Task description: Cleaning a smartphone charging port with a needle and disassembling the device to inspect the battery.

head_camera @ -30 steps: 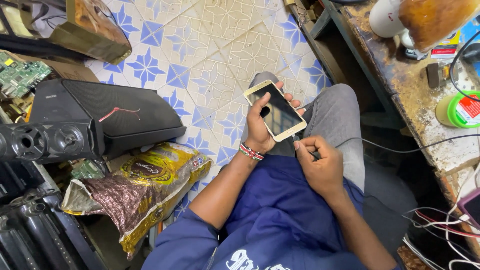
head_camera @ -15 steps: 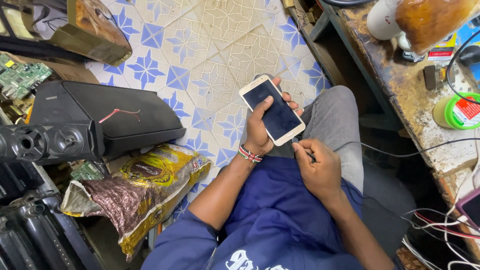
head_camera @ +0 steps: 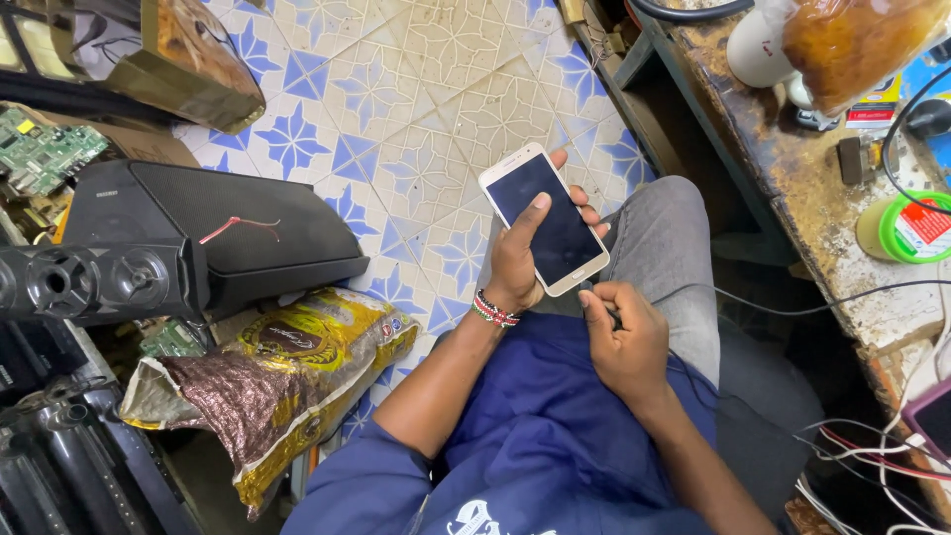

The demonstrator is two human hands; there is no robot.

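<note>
My left hand (head_camera: 523, 260) grips a gold-edged smartphone (head_camera: 547, 223) with a dark screen, thumb lying across the glass, above my lap in grey trousers. A beaded bracelet (head_camera: 493, 310) circles that wrist. My right hand (head_camera: 622, 339) is closed just below the phone's bottom edge, pinching the end of a thin dark cable (head_camera: 792, 302) that runs off right toward the workbench. The cable's plug is hidden by my fingers, so I cannot tell whether it touches the phone.
A worn workbench (head_camera: 842, 208) stands at right with a green tape roll (head_camera: 903, 228), a white cup and wires. At left lie a black speaker (head_camera: 228, 233), a soundbar (head_camera: 89, 282), a circuit board (head_camera: 45, 149) and a printed sack (head_camera: 267, 386) on blue-patterned floor tiles.
The phone's lit screen has gone dark. My left hand has raised the phone slightly and shifted its thumb onto the glass; my right hand stays closed on the cable just below it.
</note>
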